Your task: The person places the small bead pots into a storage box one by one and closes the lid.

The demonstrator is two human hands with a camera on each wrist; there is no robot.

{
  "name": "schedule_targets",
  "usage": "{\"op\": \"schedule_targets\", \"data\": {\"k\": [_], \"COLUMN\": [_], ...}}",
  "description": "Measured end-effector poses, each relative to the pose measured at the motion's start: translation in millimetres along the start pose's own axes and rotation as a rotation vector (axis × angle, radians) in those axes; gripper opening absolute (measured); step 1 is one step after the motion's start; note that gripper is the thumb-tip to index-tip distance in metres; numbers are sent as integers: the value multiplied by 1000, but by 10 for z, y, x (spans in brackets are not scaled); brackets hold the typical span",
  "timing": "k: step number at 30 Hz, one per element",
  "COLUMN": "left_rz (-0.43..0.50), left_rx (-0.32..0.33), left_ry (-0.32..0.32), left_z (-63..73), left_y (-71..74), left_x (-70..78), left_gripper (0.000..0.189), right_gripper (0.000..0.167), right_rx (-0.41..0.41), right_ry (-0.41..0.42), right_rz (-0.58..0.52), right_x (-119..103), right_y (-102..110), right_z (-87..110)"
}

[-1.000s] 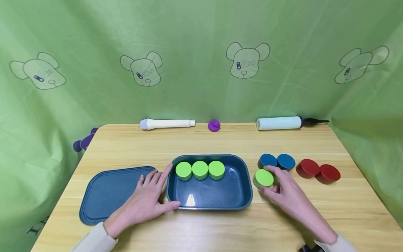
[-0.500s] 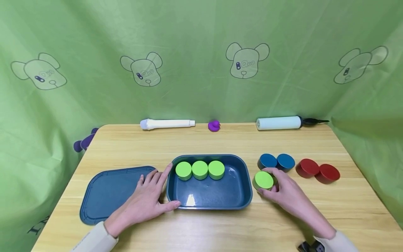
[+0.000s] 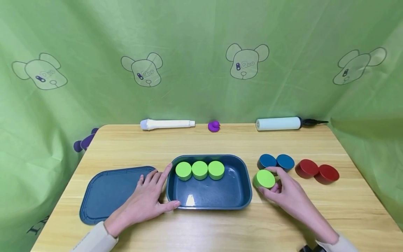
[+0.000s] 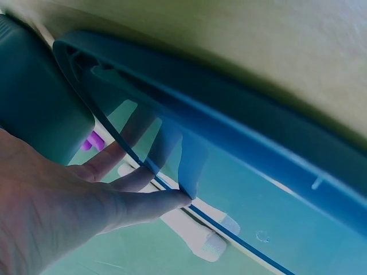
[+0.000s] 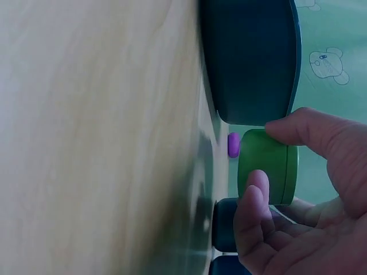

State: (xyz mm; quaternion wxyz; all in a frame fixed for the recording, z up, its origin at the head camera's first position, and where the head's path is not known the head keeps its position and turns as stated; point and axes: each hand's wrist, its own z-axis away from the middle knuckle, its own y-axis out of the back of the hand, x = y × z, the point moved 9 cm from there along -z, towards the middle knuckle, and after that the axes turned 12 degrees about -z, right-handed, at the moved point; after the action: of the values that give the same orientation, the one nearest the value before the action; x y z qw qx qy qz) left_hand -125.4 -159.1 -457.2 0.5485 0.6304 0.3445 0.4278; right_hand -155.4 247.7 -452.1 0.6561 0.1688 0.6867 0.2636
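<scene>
A bright green cylinder (image 3: 264, 179) was just beyond the right end of a dark blue box (image 3: 217, 197), pinched between the thumb and fingers of the right hand (image 3: 291, 196). In the right wrist view it seemed raised slightly above the tabletop (image 3: 214, 231). Three matching green discs (image 3: 199, 169) stood in a row along the box's far wall, starting at its left end. The left hand (image 3: 146, 203) lay open, fingers extended, with thumb and index finger at the box's left end and other fingertips on a flat blue lid (image 3: 108, 194). Behind the right hand, two blue cylinders (image 3: 267, 161) sat together; two red cylinders (image 3: 307, 168) were farther right. A white microphone (image 3: 171, 124), a purple duck (image 3: 213, 126) and a pale pump (image 3: 278, 123) lined the far edge, before a green curtain (image 3: 195, 70) printed with bear heads.
</scene>
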Motion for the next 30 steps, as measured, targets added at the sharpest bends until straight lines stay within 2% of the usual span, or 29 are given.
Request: {"op": "schedule_targets", "data": {"k": [9, 20, 30], "left_rz": [8, 1, -4], "left_rx": [-10, -4, -1], "left_ry": [15, 12, 10], "left_z": [6, 12, 4], "left_y": [-23, -25, -21], "left_x": [-20, -16, -10], "left_gripper": [115, 115, 115], "right_gripper": [72, 61, 61], "right_rx": [54, 159, 153], "right_ry": [46, 203, 236], "right_rz": [6, 16, -42], "right_x": [-117, -403, -620], "right_y": [83, 168, 129], "right_z": [33, 83, -3]}}
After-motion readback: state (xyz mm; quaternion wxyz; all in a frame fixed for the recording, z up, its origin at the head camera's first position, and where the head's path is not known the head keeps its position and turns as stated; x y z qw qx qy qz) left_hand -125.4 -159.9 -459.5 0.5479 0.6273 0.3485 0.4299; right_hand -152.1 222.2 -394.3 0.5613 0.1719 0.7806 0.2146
